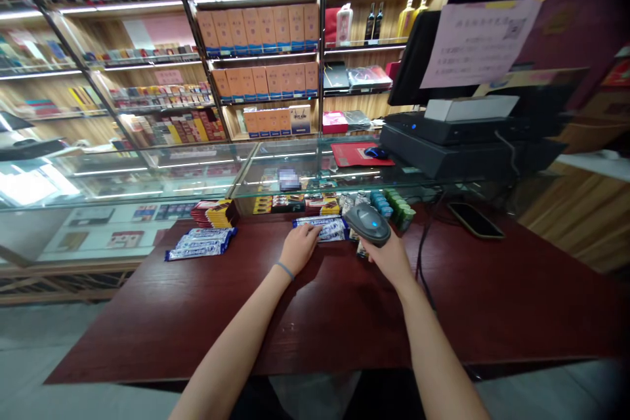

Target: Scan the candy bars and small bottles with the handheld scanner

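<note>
My right hand (392,256) is wrapped round the handle of a dark grey barcode scanner (368,223), with a blue light lit on its top. The scanner's head points forward and left, above the right end of some blue-and-white wrapped bars (333,228). At the left end of these bars, my left hand (298,246) has its fingers bent over a wrapper, gripping it against the desk. More blue-and-white bars (199,243) lie fanned out to the left. Behind them stand red-and-yellow packs (214,213) in a row. The scanner partly hides small packs beneath it.
Green rolls (399,210) and blue rolls (381,203) stand along the glass counter (295,174). A phone (475,220) lies at the right of the dark red desk (207,315), near a black cable (422,256). A monitor (416,59) stands behind.
</note>
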Motion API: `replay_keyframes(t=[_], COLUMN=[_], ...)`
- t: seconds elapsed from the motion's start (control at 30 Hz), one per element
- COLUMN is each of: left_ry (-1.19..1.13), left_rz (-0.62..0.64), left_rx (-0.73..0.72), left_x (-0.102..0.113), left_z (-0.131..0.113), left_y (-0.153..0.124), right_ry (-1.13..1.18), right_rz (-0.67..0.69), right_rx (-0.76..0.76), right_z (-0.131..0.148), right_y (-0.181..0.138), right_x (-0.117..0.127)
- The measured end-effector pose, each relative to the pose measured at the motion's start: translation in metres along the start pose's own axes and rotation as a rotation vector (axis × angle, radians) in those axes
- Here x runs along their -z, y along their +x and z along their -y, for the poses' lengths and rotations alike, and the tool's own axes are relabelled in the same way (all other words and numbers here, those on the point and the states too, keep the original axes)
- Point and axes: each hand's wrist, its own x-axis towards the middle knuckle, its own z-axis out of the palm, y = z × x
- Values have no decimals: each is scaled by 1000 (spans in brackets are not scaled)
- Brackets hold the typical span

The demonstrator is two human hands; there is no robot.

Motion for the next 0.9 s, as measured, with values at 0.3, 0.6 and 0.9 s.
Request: replay_keyframes(t=[0.3, 0.6, 0.9], left_ry=[-1315, -1448, -1491], left_rz=[-39, -82, -87], left_rx=[714, 866, 857], left_x=[34, 36, 35], left_z=[22, 35, 33], left_y=[-20, -37, -38], right_ry=[29, -167, -181], right_rz=[16, 307, 286], right_rx=[89, 164, 156], right_z=[9, 17, 16], right_y=[-7, -23, -24], right_x=[-14, -34, -36])
